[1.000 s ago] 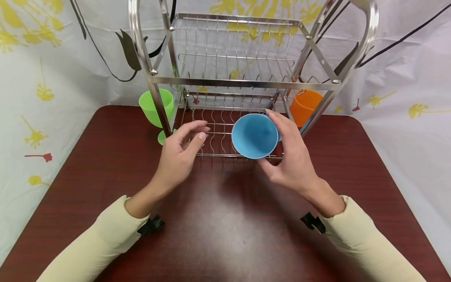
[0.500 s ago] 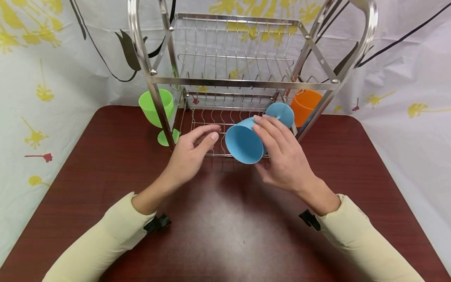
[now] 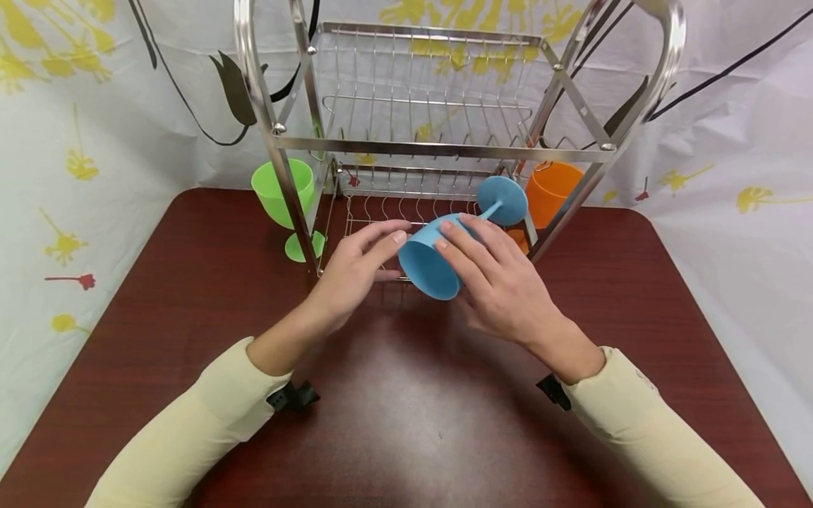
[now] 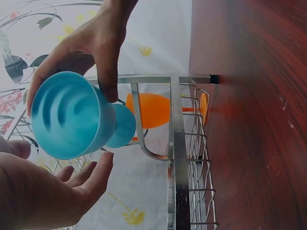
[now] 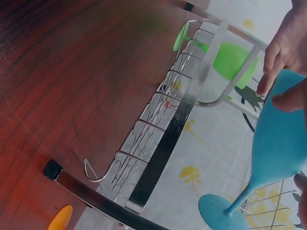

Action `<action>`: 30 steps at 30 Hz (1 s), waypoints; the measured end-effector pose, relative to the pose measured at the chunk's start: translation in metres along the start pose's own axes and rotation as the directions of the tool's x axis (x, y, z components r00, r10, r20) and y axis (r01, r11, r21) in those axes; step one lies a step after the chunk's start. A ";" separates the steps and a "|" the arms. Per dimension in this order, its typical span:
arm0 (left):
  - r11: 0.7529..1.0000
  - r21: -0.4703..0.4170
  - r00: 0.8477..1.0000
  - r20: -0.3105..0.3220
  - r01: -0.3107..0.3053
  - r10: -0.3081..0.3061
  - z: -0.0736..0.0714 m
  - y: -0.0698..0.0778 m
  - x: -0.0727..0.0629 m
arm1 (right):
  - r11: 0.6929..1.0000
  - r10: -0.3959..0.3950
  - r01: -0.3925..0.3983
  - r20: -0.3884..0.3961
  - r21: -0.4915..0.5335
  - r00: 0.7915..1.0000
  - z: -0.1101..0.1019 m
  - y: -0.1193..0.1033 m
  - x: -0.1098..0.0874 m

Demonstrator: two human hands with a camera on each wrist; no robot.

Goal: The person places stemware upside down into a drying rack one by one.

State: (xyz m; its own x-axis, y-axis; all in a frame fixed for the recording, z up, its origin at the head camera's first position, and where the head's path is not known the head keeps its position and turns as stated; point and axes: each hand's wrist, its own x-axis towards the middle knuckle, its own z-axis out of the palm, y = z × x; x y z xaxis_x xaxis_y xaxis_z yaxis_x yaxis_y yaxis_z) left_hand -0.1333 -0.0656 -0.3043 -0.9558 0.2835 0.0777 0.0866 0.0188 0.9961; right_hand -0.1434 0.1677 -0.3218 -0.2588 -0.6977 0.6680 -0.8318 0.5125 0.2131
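Observation:
My right hand (image 3: 508, 289) grips a blue plastic goblet (image 3: 430, 269) round its bowl, above the table and in front of the rack's lower tier. The goblet is tilted, its mouth facing down toward the left and its stem and round foot pointing up to the back right. My left hand (image 3: 352, 271) is by the rim with fingers loosely bent. In the left wrist view those fingers (image 4: 98, 179) lie just below the blue goblet (image 4: 67, 115), not wrapped round it. The right wrist view shows the goblet's bowl (image 5: 276, 134) side on, thumb across it.
A two-tier metal dish rack (image 3: 444, 150) stands at the back of the dark red table (image 3: 406, 409). A green goblet (image 3: 269, 194) stands by its left post and an orange goblet (image 3: 547, 197) by its right post. Behind hangs a white patterned sheet (image 3: 95, 141).
My right hand has turned the blue goblet so its mouth swings down and left, bringing the stem and foot into sight. My left hand has moved right, up to the rim.

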 end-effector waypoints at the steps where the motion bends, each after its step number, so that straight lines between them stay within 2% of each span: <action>1: 1.000 -0.014 1.000 0.005 0.013 -0.013 0.000 0.000 0.001 | 1.000 -0.007 0.007 0.003 0.000 1.000 0.001 0.000 0.000; 6: 0.995 -0.073 0.996 0.049 0.071 -0.068 -0.002 -0.003 0.008 | 0.996 -0.070 0.070 0.017 -0.047 0.997 0.004 0.000 0.000; 10: 0.988 -0.105 0.991 0.079 0.114 -0.106 -0.003 -0.007 0.012 | 0.988 -0.120 0.126 0.062 -0.092 0.991 0.006 -0.002 -0.002; 17: 0.972 -0.156 0.980 0.129 0.174 -0.155 -0.005 -0.010 0.017 | 0.982 -0.161 0.172 0.131 -0.082 0.978 0.008 -0.002 -0.004; 21: 0.969 -0.155 0.973 0.153 0.194 -0.170 -0.006 -0.011 0.019 | 0.979 -0.179 0.192 0.162 -0.069 0.970 0.008 -0.001 -0.003; 25: 0.962 -0.155 0.961 0.197 0.224 -0.192 -0.009 -0.013 0.022 | 0.977 -0.194 0.208 0.189 -0.055 0.963 0.008 -0.001 -0.003; 30: 0.950 -0.162 0.939 0.268 0.266 -0.217 -0.011 -0.015 0.024 | 0.970 -0.205 0.227 0.217 -0.085 0.955 0.008 0.000 -0.004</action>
State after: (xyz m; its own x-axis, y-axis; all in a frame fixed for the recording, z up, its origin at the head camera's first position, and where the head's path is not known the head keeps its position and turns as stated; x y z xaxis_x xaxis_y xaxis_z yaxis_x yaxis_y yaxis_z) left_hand -0.1611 -0.0697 -0.3171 -0.8408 0.5187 -0.1547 -0.2174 -0.0619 0.9741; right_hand -0.1462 0.1662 -0.3302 -0.1831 -0.8794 0.4395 -0.8243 0.3809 0.4189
